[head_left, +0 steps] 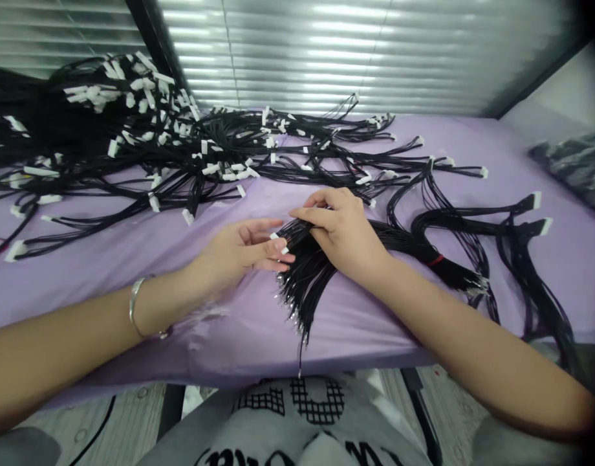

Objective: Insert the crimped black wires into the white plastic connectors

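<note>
A bundle of thin black wires [304,285] with silvery crimped tips fans out on the purple-covered table in front of me. Between the thumb and fingers of my left hand [246,249] is a small white connector [279,243], at the left end of the bundle. My right hand [343,230] lies over the bundle, with thumb and index finger pinched on wires close to that connector. To the right of my right hand the bundle runs on to a red tie [436,260] and more metal tips. A silver bangle [135,307] circles my left wrist.
Black cable harnesses [229,142] with white connectors are heaped along the back and left of the purple tabletop [259,323]. More cables [520,259] hang over the right front edge. A dark plastic bag [573,168] sits at far right. Window blinds [302,52] stand behind.
</note>
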`<action>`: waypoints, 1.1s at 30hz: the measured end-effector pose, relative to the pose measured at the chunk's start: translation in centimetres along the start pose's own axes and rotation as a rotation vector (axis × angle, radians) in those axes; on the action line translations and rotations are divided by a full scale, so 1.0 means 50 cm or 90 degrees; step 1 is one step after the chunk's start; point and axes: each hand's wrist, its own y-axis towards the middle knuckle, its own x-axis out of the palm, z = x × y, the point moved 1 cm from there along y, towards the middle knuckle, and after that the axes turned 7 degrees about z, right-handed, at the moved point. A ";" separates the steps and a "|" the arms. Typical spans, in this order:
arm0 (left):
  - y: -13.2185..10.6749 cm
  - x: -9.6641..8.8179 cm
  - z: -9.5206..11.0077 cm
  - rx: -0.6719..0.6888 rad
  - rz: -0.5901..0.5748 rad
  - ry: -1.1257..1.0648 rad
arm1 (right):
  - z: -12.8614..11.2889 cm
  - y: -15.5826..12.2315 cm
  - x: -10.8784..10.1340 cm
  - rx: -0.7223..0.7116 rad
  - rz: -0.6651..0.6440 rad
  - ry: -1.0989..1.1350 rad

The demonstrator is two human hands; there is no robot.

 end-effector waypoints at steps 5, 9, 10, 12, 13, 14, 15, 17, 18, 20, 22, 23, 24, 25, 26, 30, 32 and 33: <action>0.006 -0.004 -0.008 -0.061 -0.054 -0.132 | -0.006 0.005 -0.032 -0.060 -0.015 0.031; 0.014 -0.009 -0.011 -0.047 -0.048 -0.186 | -0.033 0.013 -0.086 -0.229 -0.114 0.220; 0.016 -0.010 -0.012 -0.050 -0.042 -0.196 | -0.040 0.013 -0.092 -0.256 -0.171 0.284; 0.018 -0.010 -0.014 -0.051 -0.041 -0.204 | -0.051 0.009 -0.094 -0.282 -0.300 0.385; 0.018 -0.009 -0.014 -0.051 -0.044 -0.200 | -0.055 0.005 -0.090 -0.289 -0.360 0.414; 0.018 -0.009 -0.015 -0.051 -0.047 -0.193 | -0.059 -0.001 -0.084 -0.300 -0.406 0.434; 0.018 -0.009 -0.015 -0.051 -0.049 -0.185 | -0.064 -0.006 -0.077 -0.318 -0.442 0.445; 0.017 -0.010 -0.015 -0.049 -0.046 -0.167 | -0.072 -0.017 -0.065 -0.354 -0.497 0.426; 0.017 -0.010 -0.014 -0.049 -0.044 -0.156 | -0.076 -0.022 -0.061 -0.362 -0.515 0.403; 0.016 -0.011 -0.012 -0.052 -0.043 -0.134 | -0.083 -0.027 -0.057 -0.362 -0.531 0.352; 0.016 -0.011 -0.010 -0.059 -0.045 -0.119 | -0.089 -0.029 -0.058 -0.351 -0.534 0.324; 0.016 -0.011 -0.009 -0.061 -0.045 -0.119 | -0.090 -0.029 -0.059 -0.342 -0.533 0.322; 0.015 -0.010 -0.008 -0.062 -0.044 -0.122 | -0.091 -0.027 -0.061 -0.329 -0.530 0.331; 0.015 -0.009 -0.008 -0.065 -0.042 -0.125 | -0.092 -0.026 -0.063 -0.312 -0.522 0.355; 0.014 -0.008 -0.008 -0.066 -0.042 -0.127 | -0.092 -0.023 -0.065 -0.292 -0.505 0.385; 0.013 -0.003 -0.010 -0.036 -0.051 -0.135 | -0.077 -0.008 -0.069 -0.151 -0.213 0.378; 0.013 -0.003 -0.014 -0.015 -0.062 -0.127 | -0.062 -0.002 -0.066 -0.067 -0.017 0.268; 0.014 -0.003 -0.015 -0.012 -0.068 -0.119 | -0.055 0.000 -0.062 -0.038 0.041 0.218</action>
